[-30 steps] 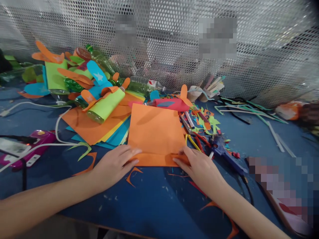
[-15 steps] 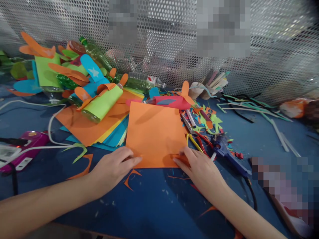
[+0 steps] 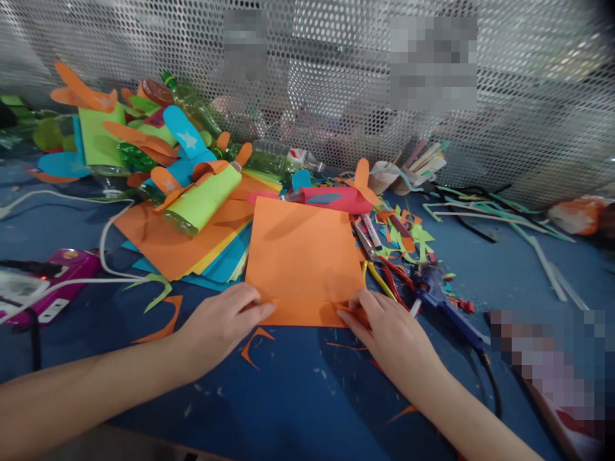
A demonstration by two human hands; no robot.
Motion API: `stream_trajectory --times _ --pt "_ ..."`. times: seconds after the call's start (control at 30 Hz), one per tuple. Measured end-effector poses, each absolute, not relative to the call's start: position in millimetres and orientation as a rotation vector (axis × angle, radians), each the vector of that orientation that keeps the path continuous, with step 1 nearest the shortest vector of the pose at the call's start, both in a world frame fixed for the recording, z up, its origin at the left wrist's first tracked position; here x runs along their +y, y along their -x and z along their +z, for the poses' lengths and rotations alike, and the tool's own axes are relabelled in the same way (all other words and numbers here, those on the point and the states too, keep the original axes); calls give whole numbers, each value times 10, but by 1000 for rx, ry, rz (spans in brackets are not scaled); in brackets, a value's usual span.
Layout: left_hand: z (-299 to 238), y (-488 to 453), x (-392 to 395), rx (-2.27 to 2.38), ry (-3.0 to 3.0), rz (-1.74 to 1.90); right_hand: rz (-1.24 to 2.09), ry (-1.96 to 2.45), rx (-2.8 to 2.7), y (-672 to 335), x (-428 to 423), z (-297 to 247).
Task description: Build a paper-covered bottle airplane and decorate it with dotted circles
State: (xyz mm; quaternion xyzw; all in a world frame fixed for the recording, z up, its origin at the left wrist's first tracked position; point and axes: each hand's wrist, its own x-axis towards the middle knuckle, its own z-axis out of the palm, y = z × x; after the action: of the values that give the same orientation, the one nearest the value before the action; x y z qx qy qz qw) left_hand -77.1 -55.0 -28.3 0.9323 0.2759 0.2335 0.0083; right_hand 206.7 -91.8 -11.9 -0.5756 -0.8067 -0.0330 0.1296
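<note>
An orange paper sheet (image 3: 302, 256) lies flat on the blue table (image 3: 298, 390) in front of me. My left hand (image 3: 223, 323) rests at the sheet's near left corner, its fingers closed together on the paper's edge. At the near right corner my right hand (image 3: 391, 333) pinches the paper, where a small crease shows under the fingertips. Both forearms reach in from the bottom of the view.
A stack of coloured sheets (image 3: 192, 246) and paper-wrapped plastic bottles (image 3: 202, 202) lie at the left back. Scissors (image 3: 379, 269), a blue glue gun (image 3: 439, 298) and paper scraps sit right of the sheet. A pink power strip (image 3: 52, 285) with cables is far left. A perforated mesh screen (image 3: 336, 77) closes the back.
The folded strip along the sheet's near edge, seen a second ago, no longer shows and the sheet lies flat. Both hands stay at the near corners.
</note>
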Motion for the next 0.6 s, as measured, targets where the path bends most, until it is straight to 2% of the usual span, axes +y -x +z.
stream_trajectory --times 0.6 --pt "-269 750 -540 925 -2735 767 -60 1709 -2310 -2104 -939 -99"
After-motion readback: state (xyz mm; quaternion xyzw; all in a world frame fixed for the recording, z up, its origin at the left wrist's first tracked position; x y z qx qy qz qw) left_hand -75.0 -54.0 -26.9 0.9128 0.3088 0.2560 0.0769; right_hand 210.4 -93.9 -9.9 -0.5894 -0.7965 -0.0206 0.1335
